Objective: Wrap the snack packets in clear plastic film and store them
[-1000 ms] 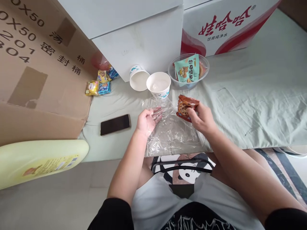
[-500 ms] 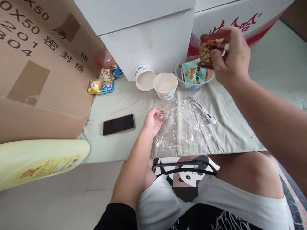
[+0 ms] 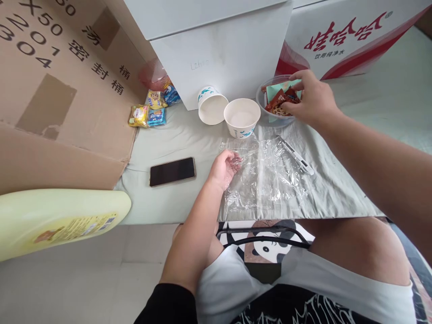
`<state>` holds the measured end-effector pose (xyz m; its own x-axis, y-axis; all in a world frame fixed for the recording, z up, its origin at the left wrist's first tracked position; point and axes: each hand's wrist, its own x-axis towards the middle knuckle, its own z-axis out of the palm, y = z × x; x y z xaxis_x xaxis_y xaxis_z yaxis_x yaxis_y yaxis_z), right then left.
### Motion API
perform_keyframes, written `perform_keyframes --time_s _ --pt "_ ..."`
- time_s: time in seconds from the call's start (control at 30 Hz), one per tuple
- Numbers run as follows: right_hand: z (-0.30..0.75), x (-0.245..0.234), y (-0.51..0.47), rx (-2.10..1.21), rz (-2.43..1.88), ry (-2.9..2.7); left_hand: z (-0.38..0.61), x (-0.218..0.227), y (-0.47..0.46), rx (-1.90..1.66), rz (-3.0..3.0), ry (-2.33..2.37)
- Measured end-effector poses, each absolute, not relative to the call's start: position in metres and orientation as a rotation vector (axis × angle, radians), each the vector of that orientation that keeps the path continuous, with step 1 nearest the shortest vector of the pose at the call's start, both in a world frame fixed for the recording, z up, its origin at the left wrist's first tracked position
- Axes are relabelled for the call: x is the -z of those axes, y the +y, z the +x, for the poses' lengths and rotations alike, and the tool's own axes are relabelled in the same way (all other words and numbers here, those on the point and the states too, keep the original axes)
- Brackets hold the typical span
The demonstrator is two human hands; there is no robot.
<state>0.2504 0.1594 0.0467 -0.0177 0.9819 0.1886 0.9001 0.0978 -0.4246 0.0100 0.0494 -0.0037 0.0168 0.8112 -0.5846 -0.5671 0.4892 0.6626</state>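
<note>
The phone (image 3: 173, 171) lies left of the plastic bag (image 3: 261, 186).

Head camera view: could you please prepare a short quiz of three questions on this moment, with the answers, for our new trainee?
1. Multiple choice. Which hand is at the brown snack packet by the clear bowl? A) left B) right C) neither
2. True or false? Both paper cups stand upright.
3. Fill in the gap: the dark-screened ____ lies on the cloth, to the left of the left hand.

Key
1. B, the right hand.
2. False: the left paper cup lies on its side; the right paper cup stands upright.
3. phone
</note>
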Motion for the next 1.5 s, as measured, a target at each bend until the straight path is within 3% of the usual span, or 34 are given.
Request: perform_keyframes --time_s 0.37,0.5,0.73,1.03,1.23,1.5 --pt "0.243 -0.045 0.164 -0.270 -1.765 -1.999 0.010 0.003 0.049 -1.085 0.352 1.168" --pt "0.240 -0.036 0.098 -0.203 -1.490 -1.894 0.008 0.004 0.050 -1.057 0.534 1.271" --pt "0.239 0.020 -0.021 -0.457 -1.247 -2.230 -0.015 0.011 0.051 -0.966 0.985 1.445" --pt "0.286 0.006 -0.011 -0.756 -1.063 -2.348 -0.037 0.025 0.049 -0.940 1.381 1.918" --pt "0.300 0.022 -0.021 -0.727 -1.094 -2.457 -0.031 0.025 0.048 -0.963 1.346 1.958" --pt "0.292 -0.001 -0.011 -0.818 -1.217 -1.934 -0.032 0.012 0.042 -1.130 1.535 2.057"
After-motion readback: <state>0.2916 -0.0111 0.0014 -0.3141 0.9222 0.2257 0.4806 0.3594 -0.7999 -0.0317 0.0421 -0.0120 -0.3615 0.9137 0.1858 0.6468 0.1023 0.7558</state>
